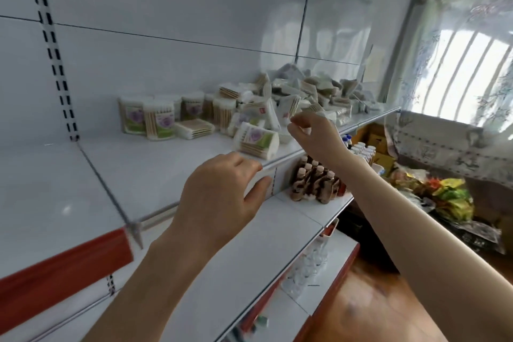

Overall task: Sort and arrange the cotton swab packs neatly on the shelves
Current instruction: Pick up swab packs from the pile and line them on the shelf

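Right hand [313, 133] hovered loosely curled, holding nothing, just beside the pile of cotton swab packs [305, 91]; whether my left hand [222, 194] gripped anything, I could not tell. Better, I judged, to pinch one pack, then stand it left of the pile, label outward.
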Tool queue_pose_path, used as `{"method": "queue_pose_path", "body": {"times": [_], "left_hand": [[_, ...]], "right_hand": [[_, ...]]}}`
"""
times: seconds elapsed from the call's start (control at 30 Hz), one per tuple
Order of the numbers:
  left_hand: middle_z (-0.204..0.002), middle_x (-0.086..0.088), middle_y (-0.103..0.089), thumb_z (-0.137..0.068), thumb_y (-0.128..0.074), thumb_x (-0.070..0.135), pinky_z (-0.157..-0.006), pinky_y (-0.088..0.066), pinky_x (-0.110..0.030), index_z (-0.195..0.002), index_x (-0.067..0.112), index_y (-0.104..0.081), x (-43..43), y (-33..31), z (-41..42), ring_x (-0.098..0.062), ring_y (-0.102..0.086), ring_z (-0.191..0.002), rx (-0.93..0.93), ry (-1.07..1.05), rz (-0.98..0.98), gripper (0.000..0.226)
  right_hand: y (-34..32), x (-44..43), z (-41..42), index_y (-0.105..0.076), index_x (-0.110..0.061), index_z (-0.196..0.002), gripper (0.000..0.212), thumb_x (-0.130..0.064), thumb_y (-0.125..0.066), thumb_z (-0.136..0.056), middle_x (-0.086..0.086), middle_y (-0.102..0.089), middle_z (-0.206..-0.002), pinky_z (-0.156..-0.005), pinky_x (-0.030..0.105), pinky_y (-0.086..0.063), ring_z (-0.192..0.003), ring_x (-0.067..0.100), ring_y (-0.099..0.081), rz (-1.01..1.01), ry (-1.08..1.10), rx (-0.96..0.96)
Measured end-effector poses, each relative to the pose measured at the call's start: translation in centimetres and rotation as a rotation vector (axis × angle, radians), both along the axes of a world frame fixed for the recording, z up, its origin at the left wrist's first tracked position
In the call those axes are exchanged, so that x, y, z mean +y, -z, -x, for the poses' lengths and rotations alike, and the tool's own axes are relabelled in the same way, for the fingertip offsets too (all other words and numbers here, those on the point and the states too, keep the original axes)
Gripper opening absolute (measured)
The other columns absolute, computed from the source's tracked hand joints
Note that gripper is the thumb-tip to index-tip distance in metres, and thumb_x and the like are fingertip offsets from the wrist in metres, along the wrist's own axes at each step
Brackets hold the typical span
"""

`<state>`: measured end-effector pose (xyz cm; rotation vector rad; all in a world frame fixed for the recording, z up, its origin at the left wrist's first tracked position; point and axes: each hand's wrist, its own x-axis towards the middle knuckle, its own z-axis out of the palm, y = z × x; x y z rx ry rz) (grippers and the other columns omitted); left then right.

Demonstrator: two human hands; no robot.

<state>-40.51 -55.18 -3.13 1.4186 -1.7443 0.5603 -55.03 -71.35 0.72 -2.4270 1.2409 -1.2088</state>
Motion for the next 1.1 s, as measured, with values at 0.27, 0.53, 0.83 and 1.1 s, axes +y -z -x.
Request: {"method": "queue_pose_path", "body": {"times": [0.27, 0.53, 0.83, 1.1], "left_hand": [[-0.071, -0.001, -0.066, -0.083, -0.046, 0.037, -0.052, -0.044, -0.023, -0.079, 0.012, -0.072, -6.7, -0.8, 1.4, -0.022, -0.063, -0.063, 0.034, -0.115, -0.015, 0.036], [-0.096, -0.013, -0.065, -0.082, -0.049, 0.037, -0.066, -0.05, -0.034, -0.105, 0.003, -0.065, -11.9, -2.3, 1.2, -0.033, -0.064, -0.082, 0.108, -0.308, 0.081, 0.044], [-0.091, -0.007, -0.053, -0.081, -0.069, 0.024, -0.072, -0.036, -0.028, -0.116, 0.006, -0.062, -18.4, -6.9, 3.7, -0.024, -0.052, -0.084, 0.26, -0.413, 0.06, 0.039], [-0.077, 0.011, -0.047, -0.09, -0.057, 0.027, -0.051, -0.034, -0.009, -0.1, 0.012, -0.043, -17.6, -6.3, 2.3, -0.003, -0.046, -0.065, 0.613, -0.482, 0.195, 0.023]], "right_hand": [[-1.4, -8.7, -2.3, -0.052, -0.009, -0.124, 0.045, -0.03, -0.064, -0.086, 0.006, -0.059, -0.116, -0.085, 0.023, -0.04, -0.106, 0.019, -0.055, -0.048, -0.096, -0.021], [-4.0, -14.7, -4.0, -0.062, -0.01, -0.107, 0.026, -0.016, -0.067, -0.082, -0.01, -0.048, -0.066, -0.064, 0.024, -0.041, -0.059, 0.004, -0.044, 0.024, -0.333, -0.059], [-7.3, -16.3, 0.2, -0.06, -0.011, -0.109, 0.025, -0.019, -0.065, -0.086, -0.001, -0.067, -0.086, -0.077, 0.023, -0.052, -0.082, 0.008, -0.065, -0.209, -0.797, -0.156], [-4.5, -20.9, 0.3, -0.061, -0.012, -0.107, 0.029, -0.033, -0.057, -0.087, 0.007, -0.064, -0.104, -0.073, 0.035, -0.048, -0.093, 0.025, -0.059, -0.014, -0.214, 0.287]]}}
